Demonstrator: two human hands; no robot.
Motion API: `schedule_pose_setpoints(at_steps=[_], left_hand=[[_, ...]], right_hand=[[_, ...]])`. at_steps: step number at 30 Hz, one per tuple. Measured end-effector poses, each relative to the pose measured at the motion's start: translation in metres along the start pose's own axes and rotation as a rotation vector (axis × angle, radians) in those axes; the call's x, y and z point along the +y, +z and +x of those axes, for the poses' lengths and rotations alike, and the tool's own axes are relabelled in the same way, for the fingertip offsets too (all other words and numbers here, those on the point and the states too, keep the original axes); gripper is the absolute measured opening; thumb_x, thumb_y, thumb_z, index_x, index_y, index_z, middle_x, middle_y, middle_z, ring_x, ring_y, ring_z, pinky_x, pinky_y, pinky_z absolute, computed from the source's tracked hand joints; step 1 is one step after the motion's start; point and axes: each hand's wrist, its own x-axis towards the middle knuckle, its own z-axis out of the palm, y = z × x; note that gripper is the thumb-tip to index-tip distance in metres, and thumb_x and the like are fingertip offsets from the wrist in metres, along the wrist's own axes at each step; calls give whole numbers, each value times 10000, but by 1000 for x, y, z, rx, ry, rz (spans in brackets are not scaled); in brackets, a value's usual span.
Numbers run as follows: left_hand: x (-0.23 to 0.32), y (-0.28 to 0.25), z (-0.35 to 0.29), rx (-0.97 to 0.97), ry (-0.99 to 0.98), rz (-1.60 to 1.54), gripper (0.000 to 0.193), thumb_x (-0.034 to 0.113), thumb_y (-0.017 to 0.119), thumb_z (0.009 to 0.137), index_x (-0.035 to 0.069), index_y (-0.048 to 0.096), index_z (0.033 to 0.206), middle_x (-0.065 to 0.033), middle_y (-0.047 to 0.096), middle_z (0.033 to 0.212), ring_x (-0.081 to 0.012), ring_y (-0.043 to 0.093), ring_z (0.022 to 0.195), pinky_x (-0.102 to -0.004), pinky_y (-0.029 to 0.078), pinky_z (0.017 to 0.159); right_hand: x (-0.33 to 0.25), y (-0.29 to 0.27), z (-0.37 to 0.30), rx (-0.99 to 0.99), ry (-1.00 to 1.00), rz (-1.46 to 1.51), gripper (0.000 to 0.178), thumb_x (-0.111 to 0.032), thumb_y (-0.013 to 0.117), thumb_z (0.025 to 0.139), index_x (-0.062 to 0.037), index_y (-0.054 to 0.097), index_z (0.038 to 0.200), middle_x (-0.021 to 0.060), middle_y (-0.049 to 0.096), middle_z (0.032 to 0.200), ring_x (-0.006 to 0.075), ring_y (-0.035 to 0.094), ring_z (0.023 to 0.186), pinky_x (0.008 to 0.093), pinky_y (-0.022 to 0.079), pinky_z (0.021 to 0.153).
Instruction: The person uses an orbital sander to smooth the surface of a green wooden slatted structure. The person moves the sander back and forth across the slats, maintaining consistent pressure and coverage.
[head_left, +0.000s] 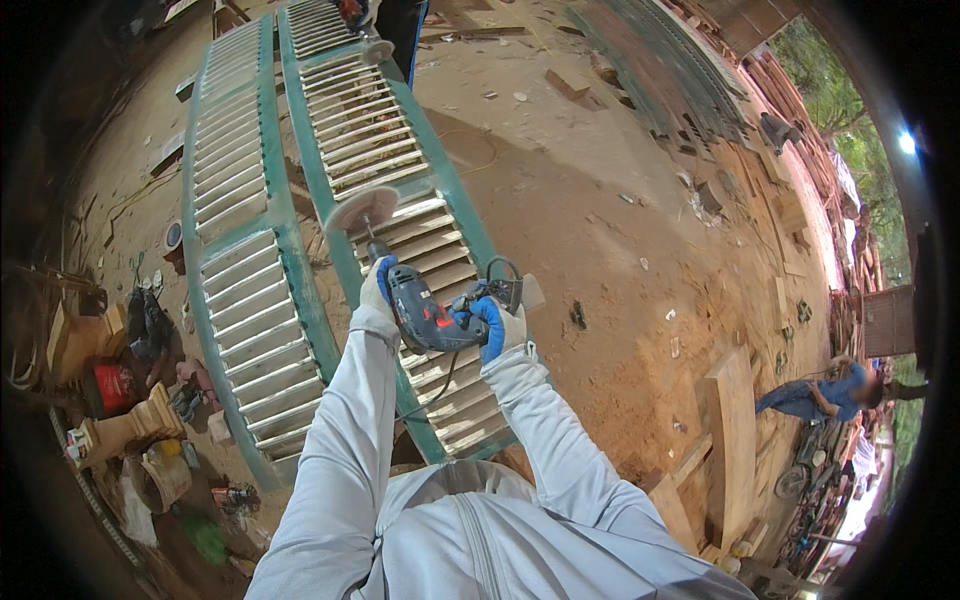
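With both hands I hold a dark blue and black power drill [414, 303] over a louvred shutter [462, 205] with a green frame and pale, patchy slats. My left hand [377, 287], in a white and blue glove, is closed round the drill's front. My right hand [500, 328], gloved the same way, is closed round its rear handle, where a dark cable [512, 283] loops up. A round sanding disc [362, 208] on the drill's front lies over the slats and left frame edge; whether it touches them I cannot tell.
A second green shutter [292, 262] lies alongside at left. At the far end another power tool [354, 13] with a disc is partly in view. Wooden blocks [130, 420] and a red container [112, 385] stand left. At right are a thick plank [733, 445] and a person [825, 393] in blue.
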Motion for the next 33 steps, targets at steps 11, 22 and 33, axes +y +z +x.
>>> schedule_pose_setpoints(at_steps=[11, 22, 33], left_hand=[[-3, -9, 1, -14, 85, 10, 249, 377, 609, 911, 156, 643, 802, -55, 665, 690, -226, 627, 568, -386, 547, 554], [-15, 62, 47, -51, -177, -9, 327, 433, 581, 889, 132, 618, 767, -90, 639, 657, -284, 619, 551, -456, 543, 551], [-18, 80, 27, -147, -225, -45, 231, 334, 622, 873, 104, 640, 885, -92, 669, 720, -271, 642, 576, -441, 568, 558]], right_hand=[[2, -5, -4, 21, 23, 14, 195, 60, 604, 799, 41, 600, 993, 178, 671, 851, 273, 682, 740, 349, 582, 651], [-29, -18, 45, 84, -81, -15, 148, 52, 583, 778, 22, 594, 922, 156, 664, 809, 246, 665, 691, 354, 585, 691], [-29, -29, 51, 152, -57, -102, 162, 51, 612, 777, 19, 611, 936, 147, 670, 816, 247, 668, 696, 351, 582, 691]])
